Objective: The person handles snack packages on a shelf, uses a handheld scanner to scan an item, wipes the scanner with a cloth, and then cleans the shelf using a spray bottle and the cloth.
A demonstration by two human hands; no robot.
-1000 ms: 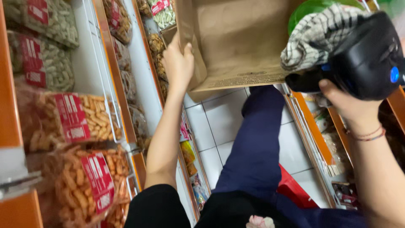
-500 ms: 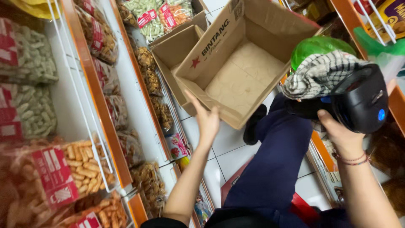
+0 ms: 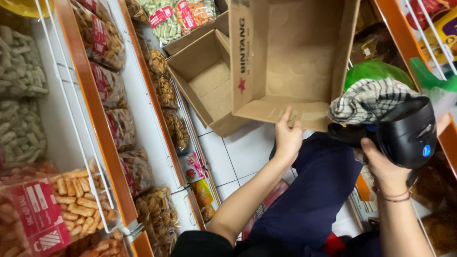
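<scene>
Left hand (image 3: 288,138) pinches the lower edge of an empty brown cardboard box (image 3: 290,62), grip closed on it. Right hand (image 3: 388,166) wraps a black handheld scanner (image 3: 404,131).

Bright, even indoor light; soft shadows, slight edge distortion.

White tiled floor (image 3: 240,157) carries a smaller open cardboard box (image 3: 204,81) (empty inside); shelves (image 3: 102,119) hold bagged snacks (image 3: 107,35).
</scene>
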